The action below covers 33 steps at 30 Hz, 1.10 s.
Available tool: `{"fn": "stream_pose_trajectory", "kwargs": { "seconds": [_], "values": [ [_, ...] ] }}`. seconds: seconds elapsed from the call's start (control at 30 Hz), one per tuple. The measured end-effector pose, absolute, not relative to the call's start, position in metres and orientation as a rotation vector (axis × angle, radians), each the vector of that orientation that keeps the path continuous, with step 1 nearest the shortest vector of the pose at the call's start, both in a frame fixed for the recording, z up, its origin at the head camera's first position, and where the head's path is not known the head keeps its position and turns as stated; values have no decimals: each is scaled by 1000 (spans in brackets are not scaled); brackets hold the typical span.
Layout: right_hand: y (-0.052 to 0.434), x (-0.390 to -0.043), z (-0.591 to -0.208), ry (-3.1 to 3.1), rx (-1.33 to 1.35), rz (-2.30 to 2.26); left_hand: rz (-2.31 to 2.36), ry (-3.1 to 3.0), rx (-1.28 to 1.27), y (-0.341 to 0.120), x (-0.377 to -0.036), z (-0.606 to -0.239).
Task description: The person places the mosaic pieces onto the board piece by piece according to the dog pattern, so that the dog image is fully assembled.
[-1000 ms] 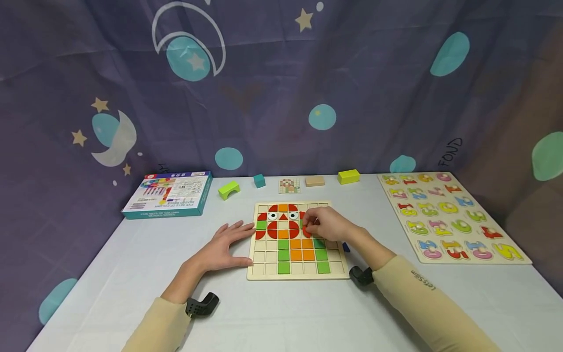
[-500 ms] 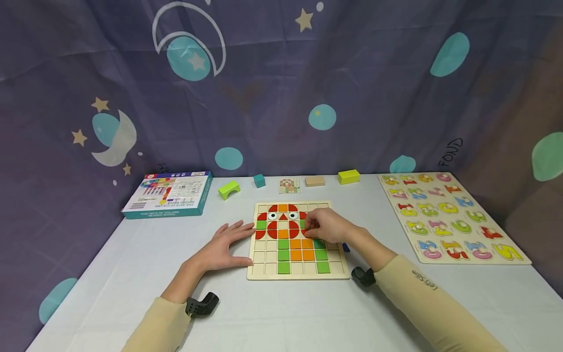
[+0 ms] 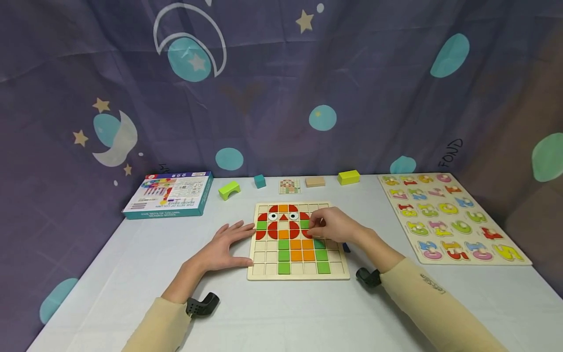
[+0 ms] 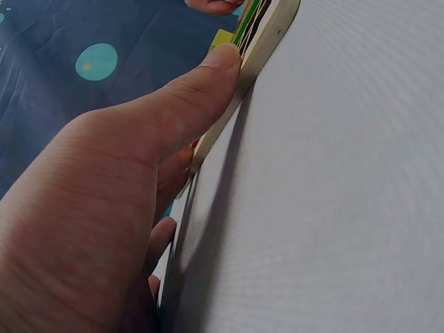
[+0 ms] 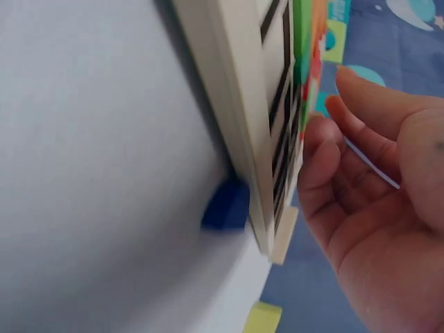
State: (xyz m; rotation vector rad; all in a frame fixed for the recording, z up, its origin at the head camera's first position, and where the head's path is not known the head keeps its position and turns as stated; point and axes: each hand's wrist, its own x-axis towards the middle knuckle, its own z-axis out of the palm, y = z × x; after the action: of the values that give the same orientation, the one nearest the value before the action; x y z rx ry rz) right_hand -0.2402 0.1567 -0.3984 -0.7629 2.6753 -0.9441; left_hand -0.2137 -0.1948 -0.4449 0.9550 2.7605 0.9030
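Observation:
A wooden grid board (image 3: 265, 270) lies on the table, its red, orange, green and white tiles forming a figure with two eyes. My left hand (image 3: 222, 249) rests against the board's left edge, fingers spread and thumb at the lower corner; the left wrist view shows the thumb (image 4: 201, 90) on the rim. Over the right side of the grid hovers my right hand (image 3: 335, 226), fingers loosely bent beside a green tile (image 3: 304, 224) and a red tile (image 3: 305, 234). The right wrist view shows nothing held between thumb and fingers (image 5: 371, 87).
Behind the board are a small pattern card (image 3: 289, 186), a green arch block (image 3: 229, 189), a teal cube (image 3: 260, 181), a tan block (image 3: 314, 181) and a yellow block (image 3: 349, 177). A box (image 3: 169, 195) stands left, a number puzzle (image 3: 457, 220) right. A blue piece (image 5: 227, 205) lies by the board.
My right hand has drawn slightly to the right, uncovering more of the green and red tiles at the grid's right side. The left hand stays in place.

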Motion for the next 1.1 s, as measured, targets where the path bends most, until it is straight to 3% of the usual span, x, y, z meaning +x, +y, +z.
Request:
{"fn": "stream_pose_trajectory", "kwargs": {
  "seconds": [0.7,1.1],
  "values": [
    [229,-207,-396,2685,-706,-959,903,2754,956,-194,-214,-446],
    [234,-198,-401,2700,-764,-871,893,2764,955,-195,-214,-446]
  ]
}}
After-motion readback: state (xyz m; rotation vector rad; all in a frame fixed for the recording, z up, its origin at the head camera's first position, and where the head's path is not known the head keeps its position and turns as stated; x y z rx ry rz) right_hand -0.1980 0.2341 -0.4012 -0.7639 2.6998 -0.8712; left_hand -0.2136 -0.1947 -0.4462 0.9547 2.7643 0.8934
